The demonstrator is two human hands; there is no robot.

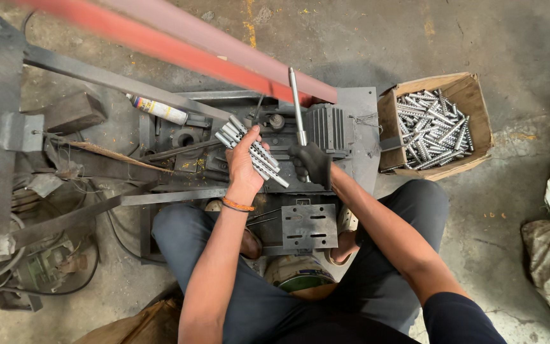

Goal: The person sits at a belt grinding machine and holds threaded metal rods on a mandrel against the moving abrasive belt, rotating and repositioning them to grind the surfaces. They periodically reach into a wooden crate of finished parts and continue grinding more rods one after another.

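Head view: while the person sits over the dark metal press [313, 137], both hands work near its middle.
Left hand [244, 159]: bare fingers curled around a bundle of ridged metal pins [254, 151].
Right hand [312, 162]: gloved fingers closed on one upright pin [296, 105].
Box [472, 95]: more pins, far right on the floor.
Risk: the loosely fanned bundle could likely slip and scatter.

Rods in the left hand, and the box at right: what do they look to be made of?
The rods in the left hand look like bare metal, probably steel: silvery-grey with bright glints and ridged sides. The box looks like plain brown cardboard: matte, with soft, bent edges and worn flaps.
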